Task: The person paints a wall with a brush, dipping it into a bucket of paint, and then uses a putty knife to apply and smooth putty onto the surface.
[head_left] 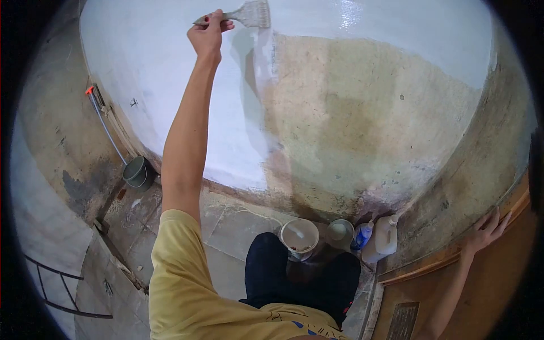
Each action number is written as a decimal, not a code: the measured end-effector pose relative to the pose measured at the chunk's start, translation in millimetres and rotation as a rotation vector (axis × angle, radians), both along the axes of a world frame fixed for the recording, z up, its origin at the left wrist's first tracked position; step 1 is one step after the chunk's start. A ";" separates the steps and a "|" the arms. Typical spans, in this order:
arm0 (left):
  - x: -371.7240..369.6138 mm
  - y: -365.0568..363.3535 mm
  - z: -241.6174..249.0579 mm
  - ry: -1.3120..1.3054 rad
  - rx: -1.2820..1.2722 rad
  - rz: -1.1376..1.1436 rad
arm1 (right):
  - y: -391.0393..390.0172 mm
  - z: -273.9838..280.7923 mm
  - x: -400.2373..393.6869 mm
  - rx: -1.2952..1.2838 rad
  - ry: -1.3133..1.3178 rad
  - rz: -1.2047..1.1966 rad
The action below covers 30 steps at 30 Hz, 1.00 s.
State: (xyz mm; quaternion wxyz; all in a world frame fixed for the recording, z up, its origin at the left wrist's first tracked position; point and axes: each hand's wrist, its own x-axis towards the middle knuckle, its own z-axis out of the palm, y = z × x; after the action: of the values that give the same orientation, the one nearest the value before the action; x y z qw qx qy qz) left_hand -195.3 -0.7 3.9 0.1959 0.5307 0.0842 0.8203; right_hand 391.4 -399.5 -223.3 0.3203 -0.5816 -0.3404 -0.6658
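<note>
My left hand [208,35], raised high at arm's length, is closed around the handle of a wide flat paintbrush [252,14]. Its bristles point right and meet the wall, at the border between fresh white paint [141,73] and bare, stained plaster [362,107]. Off to the right, my right hand [486,231] lies with fingers spread on the wooden frame [436,263] by a brown door-like panel [470,294]. In front of my knees stands a white bucket [299,237] with whitish contents and a pale stick-like object inside.
Beside the bucket are a smaller pale container [340,232], a blue bottle [361,235] and a white jug [381,241]. A dark green bucket [137,173] and an orange-topped pole [107,127] are at the left wall. Curved metal bars [68,292] are at lower left.
</note>
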 end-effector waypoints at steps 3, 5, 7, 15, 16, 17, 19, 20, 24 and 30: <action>-7.5 -16.8 3.2 0.033 0.057 0.347 | 0.0 -1.4 0.3 -0.003 0.016 -0.020; -0.3 -29.6 3.6 0.067 0.086 0.539 | 0.8 -2.3 0.1 -0.013 0.034 -0.014; 12.5 -30.3 1.7 0.099 0.146 0.885 | 0.7 -1.9 0.2 -0.012 0.034 -0.002; 80.5 -20.0 -6.2 0.353 0.442 1.137 | 0.3 -1.5 -1.7 -0.002 0.034 0.021; 95.0 -18.5 -8.0 0.316 0.424 1.144 | 0.4 -1.8 -1.7 0.002 0.034 0.040; 109.5 -17.1 -8.6 0.278 0.407 1.150 | 0.3 -2.0 -1.0 0.005 0.037 0.036; 136.7 -21.3 -10.6 0.282 0.426 1.155 | -0.5 -2.2 0.6 0.006 0.032 0.049; 150.6 -23.7 -11.9 0.288 0.437 1.164 | -1.1 -1.7 -0.1 0.009 0.037 0.042; 207.4 -40.3 -14.6 0.275 0.485 1.116 | -1.9 -0.2 -5.0 0.003 0.042 0.075; 294.0 -79.8 -17.6 0.279 0.536 0.986 | -5.4 -2.4 -3.8 -0.048 0.075 0.022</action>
State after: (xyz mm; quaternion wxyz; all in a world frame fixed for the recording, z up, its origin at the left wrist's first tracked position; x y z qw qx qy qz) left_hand 98.8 -80.6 -13.6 -0.3636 0.5629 0.1357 0.7298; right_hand 387.5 -404.9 -225.7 0.3260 -0.6098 -0.3504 -0.6317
